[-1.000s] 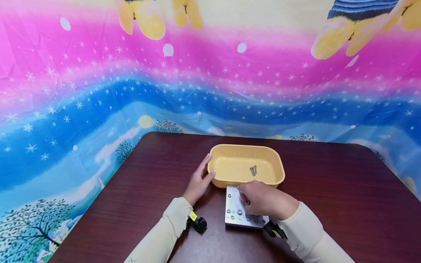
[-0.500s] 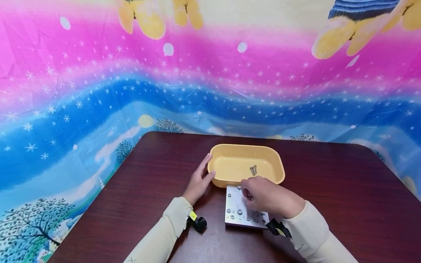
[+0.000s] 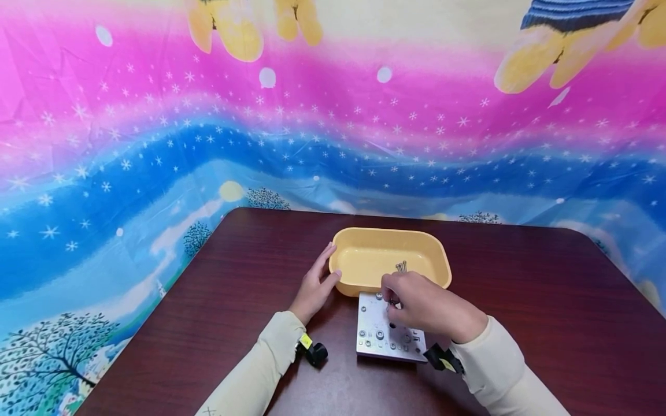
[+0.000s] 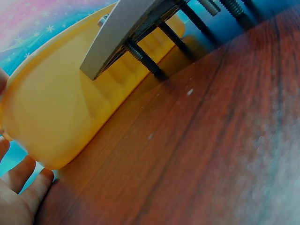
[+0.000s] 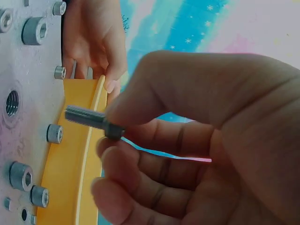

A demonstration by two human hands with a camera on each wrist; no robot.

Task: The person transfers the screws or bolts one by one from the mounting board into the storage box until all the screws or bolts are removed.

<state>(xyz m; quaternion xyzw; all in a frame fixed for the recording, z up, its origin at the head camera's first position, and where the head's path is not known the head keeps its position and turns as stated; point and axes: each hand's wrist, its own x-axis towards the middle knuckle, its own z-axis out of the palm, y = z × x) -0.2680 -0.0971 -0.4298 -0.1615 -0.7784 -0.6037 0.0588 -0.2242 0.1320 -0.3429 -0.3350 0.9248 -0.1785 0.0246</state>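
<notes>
My right hand (image 3: pixel 424 303) pinches a socket head screw (image 5: pixel 86 117) between thumb and fingertips, its threaded end pointing out from the fingers. It is held over a metal plate (image 3: pixel 370 320) carrying several socket head screws. A bare threaded hole (image 5: pixel 12 103) shows in the plate. In the left wrist view, threaded shanks (image 4: pixel 143 57) stick out below the plate. With fingers extended, my left hand (image 3: pixel 313 287) touches the left end of a yellow plastic bin (image 3: pixel 359 287). Several loose screws (image 3: pixel 401 266) lie in the bin, partly covered by my right hand.
The bin stands right behind the plate on a dark reddish wooden table (image 3: pixel 520 289). A printed cloth (image 3: pixel 333 115) hangs behind the table's far edge. Small black cameras are strapped to both wrists.
My right hand has risen off the plate and shifted slightly right and towards the bin, uncovering more of the plate, including a hole. My left hand stays at the bin.
</notes>
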